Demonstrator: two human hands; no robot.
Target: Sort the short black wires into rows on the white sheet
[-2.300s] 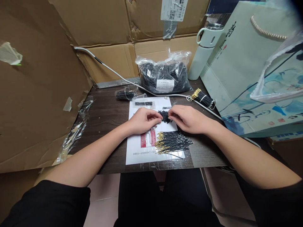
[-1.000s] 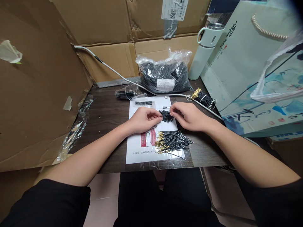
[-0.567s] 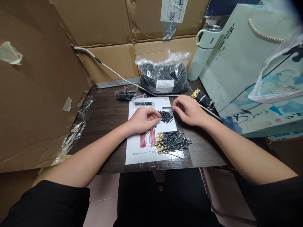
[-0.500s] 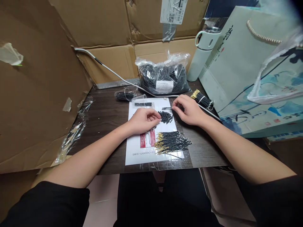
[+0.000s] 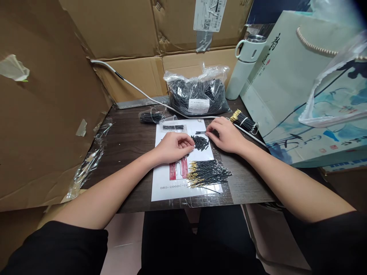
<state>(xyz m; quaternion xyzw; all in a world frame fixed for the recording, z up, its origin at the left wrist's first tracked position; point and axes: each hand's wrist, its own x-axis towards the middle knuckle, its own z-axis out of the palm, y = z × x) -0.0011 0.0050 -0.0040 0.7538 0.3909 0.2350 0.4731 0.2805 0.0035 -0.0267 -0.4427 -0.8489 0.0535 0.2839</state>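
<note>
Short black pieces (image 5: 201, 143) lie heaped between the left hand (image 5: 175, 146) and right hand (image 5: 224, 135), both curled, any grip unclear.

The white sheet (image 5: 169, 195) reads "DRS-206DC" — its ending unclear — and the cardboard (image 5: 183, 28) "QTY".

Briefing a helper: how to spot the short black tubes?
On the table, find the white sheet. The short black tubes lie heaped there, between left hand and right hand; unlike the longer wires nearer the person, they show no gold ends.
</note>
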